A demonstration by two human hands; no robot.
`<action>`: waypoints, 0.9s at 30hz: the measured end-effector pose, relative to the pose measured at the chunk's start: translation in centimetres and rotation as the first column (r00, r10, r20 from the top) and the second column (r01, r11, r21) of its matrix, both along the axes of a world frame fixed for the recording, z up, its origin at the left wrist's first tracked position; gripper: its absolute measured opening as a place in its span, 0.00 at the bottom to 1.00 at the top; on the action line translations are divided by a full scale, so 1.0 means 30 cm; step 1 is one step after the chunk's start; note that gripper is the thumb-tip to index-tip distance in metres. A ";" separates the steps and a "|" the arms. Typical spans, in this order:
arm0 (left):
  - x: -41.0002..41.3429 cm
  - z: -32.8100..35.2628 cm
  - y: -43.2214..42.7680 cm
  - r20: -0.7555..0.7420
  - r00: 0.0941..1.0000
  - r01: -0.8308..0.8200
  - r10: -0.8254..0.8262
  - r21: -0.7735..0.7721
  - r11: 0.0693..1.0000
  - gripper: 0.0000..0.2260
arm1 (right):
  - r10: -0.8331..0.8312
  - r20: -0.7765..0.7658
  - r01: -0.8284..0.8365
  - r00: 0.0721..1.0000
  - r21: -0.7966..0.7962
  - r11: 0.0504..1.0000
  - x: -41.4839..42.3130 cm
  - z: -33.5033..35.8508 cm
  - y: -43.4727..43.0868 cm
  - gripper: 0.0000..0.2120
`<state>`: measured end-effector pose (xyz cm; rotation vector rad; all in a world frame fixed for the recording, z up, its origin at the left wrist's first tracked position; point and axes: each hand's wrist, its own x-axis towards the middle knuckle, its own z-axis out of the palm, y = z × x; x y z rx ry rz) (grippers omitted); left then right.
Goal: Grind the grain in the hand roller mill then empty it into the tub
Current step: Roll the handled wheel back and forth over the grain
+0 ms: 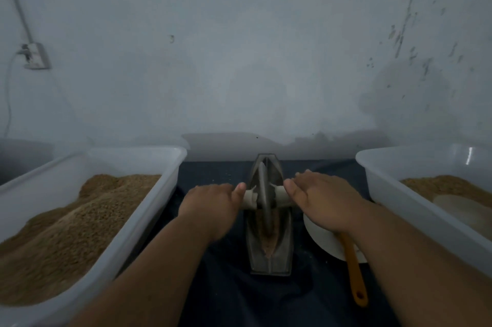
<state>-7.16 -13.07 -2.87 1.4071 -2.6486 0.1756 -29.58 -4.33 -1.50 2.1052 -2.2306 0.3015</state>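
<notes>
The mill sits on the dark cloth between the left tub and the right tub — trough lengthwise toward the wall, axle crosswise; the left hand and the right hand lie palm-down on the axle's 2 ends, fingers straight, pressed together.
</notes>
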 end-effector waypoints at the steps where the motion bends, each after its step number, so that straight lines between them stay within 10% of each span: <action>1: 0.017 -0.006 0.029 -0.023 1.000 0.004 -0.005 -0.013 1.000 0.20 | 0.014 -0.015 -0.014 1.000 -0.019 1.000 0.013 0.003 0.031 0.50; 10: 0.051 -0.006 0.094 -0.117 0.993 -0.015 0.012 -0.025 1.000 0.33 | 0.049 0.099 -0.046 0.994 -0.027 0.999 0.025 0.025 0.090 0.48; 27: -0.143 0.014 -0.272 0.026 0.995 -0.097 0.095 0.087 0.991 0.26 | -0.111 0.029 0.110 0.993 0.049 0.993 -0.130 -0.032 -0.248 0.36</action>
